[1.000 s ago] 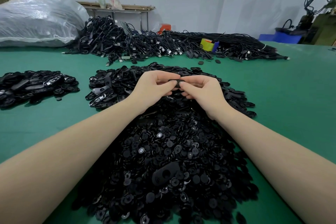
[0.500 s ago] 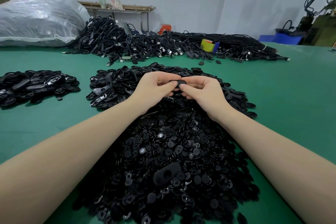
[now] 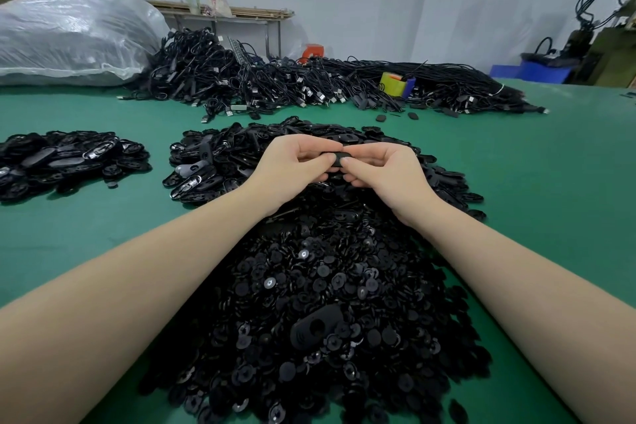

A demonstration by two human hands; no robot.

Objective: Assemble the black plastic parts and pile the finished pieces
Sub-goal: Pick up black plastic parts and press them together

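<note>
Nothing shifted: left hand [image 3: 292,163], right hand [image 3: 382,169] still pinching small matte-black oval part [image 3: 339,159].

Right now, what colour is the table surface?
Green table surface, shown best in the head view.

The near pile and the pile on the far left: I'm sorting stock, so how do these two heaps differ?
The near pile is mostly small round discs; the far-left pile is longer oval pieces. The near pile is bigger and heaped higher; the far-left pile is smaller and flatter. The near pile lies between the forearms, below the left hand and right hand, which pinch a black part; the far-left pile sits apart. Both are black plastic on the green table.
</note>
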